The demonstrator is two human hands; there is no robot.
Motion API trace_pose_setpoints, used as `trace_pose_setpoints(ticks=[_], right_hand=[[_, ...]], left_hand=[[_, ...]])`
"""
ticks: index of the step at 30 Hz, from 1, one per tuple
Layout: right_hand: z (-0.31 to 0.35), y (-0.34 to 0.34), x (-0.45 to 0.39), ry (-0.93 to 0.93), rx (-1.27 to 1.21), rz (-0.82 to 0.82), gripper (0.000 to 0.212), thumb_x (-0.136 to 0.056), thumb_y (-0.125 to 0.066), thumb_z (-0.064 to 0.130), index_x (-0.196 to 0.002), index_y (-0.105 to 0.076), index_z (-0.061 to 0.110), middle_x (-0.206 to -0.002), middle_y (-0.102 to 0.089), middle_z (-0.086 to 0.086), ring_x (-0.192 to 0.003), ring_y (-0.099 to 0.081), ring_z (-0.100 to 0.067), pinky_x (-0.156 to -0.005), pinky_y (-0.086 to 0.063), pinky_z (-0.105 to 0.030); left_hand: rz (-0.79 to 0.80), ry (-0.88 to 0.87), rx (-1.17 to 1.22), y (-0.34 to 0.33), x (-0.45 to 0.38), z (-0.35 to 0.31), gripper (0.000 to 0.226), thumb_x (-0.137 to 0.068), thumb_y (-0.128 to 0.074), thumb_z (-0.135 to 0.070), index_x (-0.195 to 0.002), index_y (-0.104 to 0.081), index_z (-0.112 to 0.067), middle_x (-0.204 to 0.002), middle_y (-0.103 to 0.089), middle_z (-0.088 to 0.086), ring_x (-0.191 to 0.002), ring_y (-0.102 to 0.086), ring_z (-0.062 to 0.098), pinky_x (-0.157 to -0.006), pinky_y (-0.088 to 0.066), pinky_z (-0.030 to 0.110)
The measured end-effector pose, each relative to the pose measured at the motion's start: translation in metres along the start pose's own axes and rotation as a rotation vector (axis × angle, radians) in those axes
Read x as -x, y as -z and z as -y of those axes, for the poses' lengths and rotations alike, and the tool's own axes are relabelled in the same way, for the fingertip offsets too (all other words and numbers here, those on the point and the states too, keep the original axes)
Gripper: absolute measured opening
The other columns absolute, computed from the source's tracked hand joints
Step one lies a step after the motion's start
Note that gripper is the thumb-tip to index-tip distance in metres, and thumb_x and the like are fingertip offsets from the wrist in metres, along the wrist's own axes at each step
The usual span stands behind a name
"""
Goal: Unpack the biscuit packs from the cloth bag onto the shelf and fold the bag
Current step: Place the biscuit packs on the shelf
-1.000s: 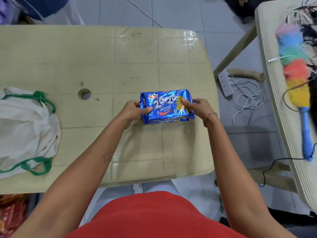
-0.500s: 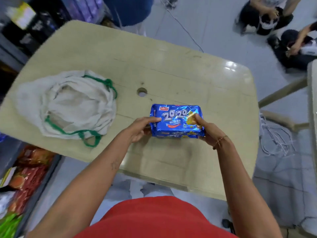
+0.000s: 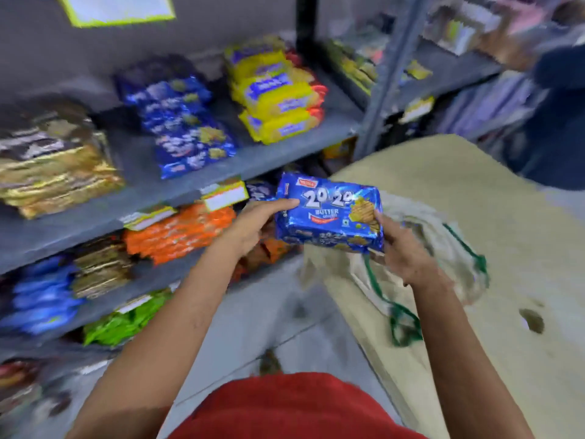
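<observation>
Both hands are gripping 1 blue biscuit pack (image 3: 329,215) in the air between the grey shelf (image 3: 202,175) and the table (image 3: 506,236): left hand (image 3: 253,224) and right hand (image 3: 403,253) fingers are clamping its ends. The cloth bag (image 3: 443,248) is lying on the table.

Left hand (image 3: 253,223), right hand (image 3: 402,251), both gripping

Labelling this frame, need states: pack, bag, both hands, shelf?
blue biscuit pack: sealed, held in the air by both ends
left hand: grips pack's left end
right hand: grips pack's right end
cloth bag: unfolded, crumpled on table
shelf: stocked with packs
</observation>
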State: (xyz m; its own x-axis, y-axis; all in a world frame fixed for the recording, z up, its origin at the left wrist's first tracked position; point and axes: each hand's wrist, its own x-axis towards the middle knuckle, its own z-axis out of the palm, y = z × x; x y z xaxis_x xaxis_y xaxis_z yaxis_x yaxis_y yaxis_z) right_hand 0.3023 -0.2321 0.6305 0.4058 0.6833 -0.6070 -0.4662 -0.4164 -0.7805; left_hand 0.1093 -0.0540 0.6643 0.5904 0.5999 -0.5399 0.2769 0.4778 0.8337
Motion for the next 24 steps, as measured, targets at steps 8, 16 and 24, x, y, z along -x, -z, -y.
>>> trace_pose_setpoints(ticks=[8, 16, 24], right_hand=[[0.134, -0.17, -0.099, 0.104, 0.173, 0.298, 0.029, -0.08, -0.064, 0.05, -0.098, -0.068, 0.028, -0.087, -0.073, 0.009, -0.085, -0.069, -0.01, -0.073, -0.053, -0.025], [0.184, -0.274, -0.179, 0.005, 0.303, 0.368, 0.041, -0.07, -0.073, 0.052, -0.101, -0.064, 0.027, -0.106, -0.065, 0.001, -0.098, -0.057, -0.017, -0.078, -0.047, -0.029], [0.177, -0.289, -0.215, -0.062, 0.286, 0.326, 0.042, -0.072, -0.073, 0.048, -0.105, -0.061, 0.025, -0.099, -0.07, 0.002, -0.087, -0.066, -0.016, -0.064, -0.055, -0.026]], left_hand=[[-0.397, -0.176, 0.245, 0.141, -0.016, -0.089, 0.03, -0.081, -0.068, -0.024, -0.109, -0.066, -0.013, -0.108, -0.066, 0.012, -0.088, -0.059, 0.023, -0.077, -0.046, 0.031], [-0.554, -0.122, 0.413, 0.212, -0.054, -0.118, 0.025, -0.084, -0.065, -0.029, -0.107, -0.063, -0.017, -0.103, -0.069, 0.001, -0.088, -0.066, 0.018, -0.086, -0.052, 0.031], [-0.556, -0.101, 0.463, 0.229, -0.08, -0.113, 0.014, -0.084, -0.066, -0.027, -0.095, -0.064, -0.019, -0.077, -0.075, -0.003, -0.065, -0.072, 0.013, -0.055, -0.056, 0.024]])
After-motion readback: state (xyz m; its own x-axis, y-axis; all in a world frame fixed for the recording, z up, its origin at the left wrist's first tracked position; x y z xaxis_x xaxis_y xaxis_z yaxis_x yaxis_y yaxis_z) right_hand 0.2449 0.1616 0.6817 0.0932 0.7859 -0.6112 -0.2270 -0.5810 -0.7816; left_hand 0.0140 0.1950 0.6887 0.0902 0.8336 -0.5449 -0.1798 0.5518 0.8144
